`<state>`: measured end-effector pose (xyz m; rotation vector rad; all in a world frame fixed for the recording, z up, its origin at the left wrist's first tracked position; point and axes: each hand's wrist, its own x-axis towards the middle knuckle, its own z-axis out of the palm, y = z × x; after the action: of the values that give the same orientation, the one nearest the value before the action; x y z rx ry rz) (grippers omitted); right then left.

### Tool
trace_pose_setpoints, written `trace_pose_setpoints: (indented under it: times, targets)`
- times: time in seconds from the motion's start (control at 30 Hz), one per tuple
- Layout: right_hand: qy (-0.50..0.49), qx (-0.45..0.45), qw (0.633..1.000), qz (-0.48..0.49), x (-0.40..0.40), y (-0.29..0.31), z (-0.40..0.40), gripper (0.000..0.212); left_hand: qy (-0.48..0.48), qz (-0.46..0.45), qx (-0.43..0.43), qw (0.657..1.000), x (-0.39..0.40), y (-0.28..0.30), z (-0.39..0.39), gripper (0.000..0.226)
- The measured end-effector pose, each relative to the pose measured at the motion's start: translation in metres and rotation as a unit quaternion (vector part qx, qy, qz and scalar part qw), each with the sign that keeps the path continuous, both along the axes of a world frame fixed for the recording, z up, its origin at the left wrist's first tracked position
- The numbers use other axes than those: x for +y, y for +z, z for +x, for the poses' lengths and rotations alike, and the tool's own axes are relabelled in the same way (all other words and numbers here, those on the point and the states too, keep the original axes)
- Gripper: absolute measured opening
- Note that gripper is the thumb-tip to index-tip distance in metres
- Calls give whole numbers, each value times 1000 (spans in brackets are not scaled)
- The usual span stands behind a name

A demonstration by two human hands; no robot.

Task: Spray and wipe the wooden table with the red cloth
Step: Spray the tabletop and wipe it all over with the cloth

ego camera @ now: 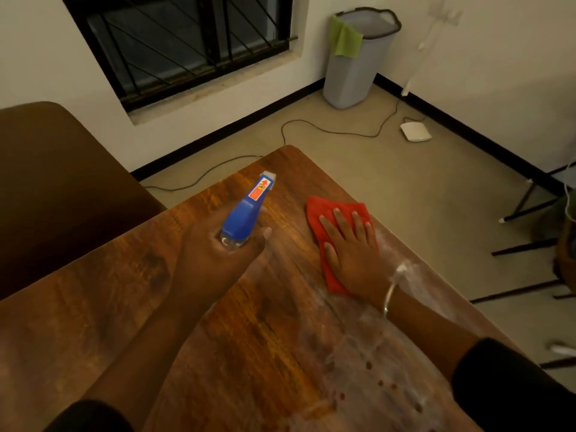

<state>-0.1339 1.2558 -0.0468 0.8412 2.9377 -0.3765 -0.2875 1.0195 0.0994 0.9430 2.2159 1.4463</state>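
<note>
The wooden table [131, 294] fills the lower view, its far corner pointing toward the window. My left hand [224, 254] grips a spray bottle [249, 207] with a blue head and white nozzle, aimed at the far corner. My right hand [349, 244] lies flat, fingers straight, pressing the red cloth [321, 210] onto the table near its right edge. Whitish wet streaks and a few dark red spots mark the surface [374, 353] below my right wrist.
A brown chair back or second table [46, 182] stands at the left. On the floor lie a black cable [327, 129] and a white device [416, 131]. A grey bin [355, 67] with a green cloth stands in the corner. Black metal legs [530, 244] stand at the right.
</note>
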Motion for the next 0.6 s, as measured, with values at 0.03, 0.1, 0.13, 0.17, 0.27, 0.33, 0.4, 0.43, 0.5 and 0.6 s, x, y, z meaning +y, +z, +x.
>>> trace_pose_setpoints:
  times: [0.03, 0.1, 0.13, 0.17, 0.27, 0.33, 0.4, 0.43, 0.5, 0.6]
  targets:
    - [1, -11, 1000, 4, -2, 0, 8, 61, 0, -1, 1, 1000, 0, 1, 0, 24]
    - [-5, -19, 1000, 16, 6, 2, -3, 63, -6, 7, -15, 1000, -1, -1, -1, 38]
    - [-13, -15, 999, 26, 14, 4, -18, 63, -7, 10, -29, 1000, -1, -1, -1, 48]
    - [-24, -10, 999, 33, 24, 6, -34, 62, -3, 15, -44, 999, -2, -1, -1, 54]
    - [-44, -21, 999, 6, 55, 11, -73, 62, -6, 19, -29, 999, -7, -5, 2, 53]
    - [-52, -22, 998, 5, 59, 9, -74, 61, -16, 6, -9, 1000, -11, -8, 7, 40]
    - [-61, -11, 998, 24, 44, 7, -56, 61, 3, -13, -7, 1000, -16, -5, 13, 23]
    - [-68, -5, 997, 28, 31, 6, -42, 60, 9, -10, -12, 1000, -17, -2, 17, 23]
    - [-80, -1, 997, 22, -1, 5, -15, 60, 17, 14, -13, 1000, -18, -1, 23, 27]
    - [-40, 1, 999, 10, -71, 0, 10, 62, 31, 50, 34, 998, -18, -5, 28, 26]
